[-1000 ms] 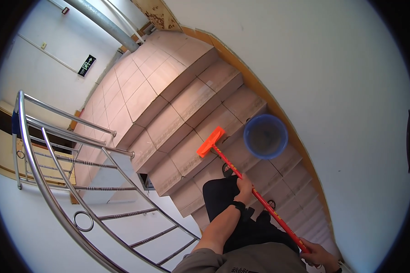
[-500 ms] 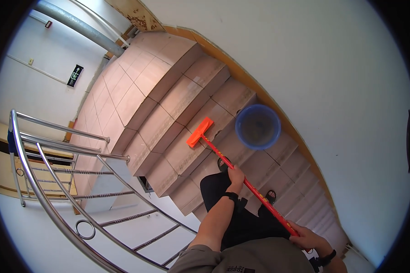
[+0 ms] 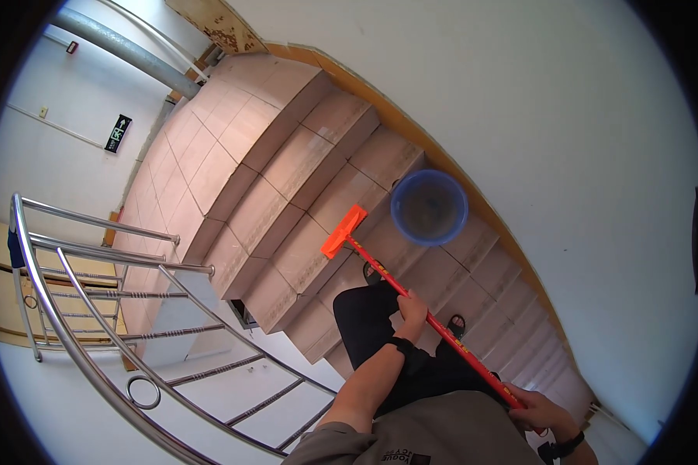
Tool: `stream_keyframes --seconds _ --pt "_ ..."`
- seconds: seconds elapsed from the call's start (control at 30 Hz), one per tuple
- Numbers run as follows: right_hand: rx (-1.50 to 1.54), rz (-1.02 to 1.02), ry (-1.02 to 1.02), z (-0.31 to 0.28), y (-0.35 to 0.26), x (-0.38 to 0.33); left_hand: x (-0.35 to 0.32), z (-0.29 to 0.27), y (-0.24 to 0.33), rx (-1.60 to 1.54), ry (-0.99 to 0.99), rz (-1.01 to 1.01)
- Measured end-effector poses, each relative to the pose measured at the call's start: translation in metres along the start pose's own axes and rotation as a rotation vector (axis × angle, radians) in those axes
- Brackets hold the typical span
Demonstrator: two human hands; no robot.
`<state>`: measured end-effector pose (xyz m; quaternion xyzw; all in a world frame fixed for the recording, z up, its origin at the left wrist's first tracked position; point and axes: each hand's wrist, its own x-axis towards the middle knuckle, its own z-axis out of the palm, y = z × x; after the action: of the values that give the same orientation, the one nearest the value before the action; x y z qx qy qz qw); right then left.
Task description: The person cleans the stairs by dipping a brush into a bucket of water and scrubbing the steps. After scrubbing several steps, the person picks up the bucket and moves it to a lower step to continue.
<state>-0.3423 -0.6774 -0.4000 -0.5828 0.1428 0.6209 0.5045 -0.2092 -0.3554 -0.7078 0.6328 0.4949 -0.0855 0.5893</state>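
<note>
Left hand (image 3: 413, 308) and right hand (image 3: 541, 411) both closed around the red pole (image 3: 461, 348), its axis diagonal; orange head (image 3: 344, 232) lies ahead-left of the left hand, the nearer.

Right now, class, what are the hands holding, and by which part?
An orange-headed cleaning tool, by its red handle: left hand nearer the head, right hand farther back.

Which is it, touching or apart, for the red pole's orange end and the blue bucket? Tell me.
Apart. The head view shows a strip of pink stair between the pole's orange end and the bucket.
</note>
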Motion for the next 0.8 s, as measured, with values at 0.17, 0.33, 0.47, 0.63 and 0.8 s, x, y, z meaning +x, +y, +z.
stream_keyframes --seconds 0.17,0.33,0.47,0.63,0.8 --pt "-0.147 -0.12 -0.026 -0.005 -0.01 0.014 0.012 -0.024 0.013 -0.206 -0.002 0.087" --pt "-0.069 -0.153 -0.018 -0.003 -0.012 0.03 0.012 -0.021 0.044 -0.277 -0.019 0.052" --pt "-0.179 -0.212 -0.039 0.0 -0.006 0.037 0.026 -0.038 0.03 -0.208 -0.031 0.007" --pt "-0.287 -0.437 0.018 0.001 0.033 0.052 0.029 -0.04 0.022 -0.149 -0.063 0.017" --pt "-0.251 -0.359 -0.005 0.005 0.031 0.056 0.027 -0.036 0.03 -0.109 -0.051 0.004"
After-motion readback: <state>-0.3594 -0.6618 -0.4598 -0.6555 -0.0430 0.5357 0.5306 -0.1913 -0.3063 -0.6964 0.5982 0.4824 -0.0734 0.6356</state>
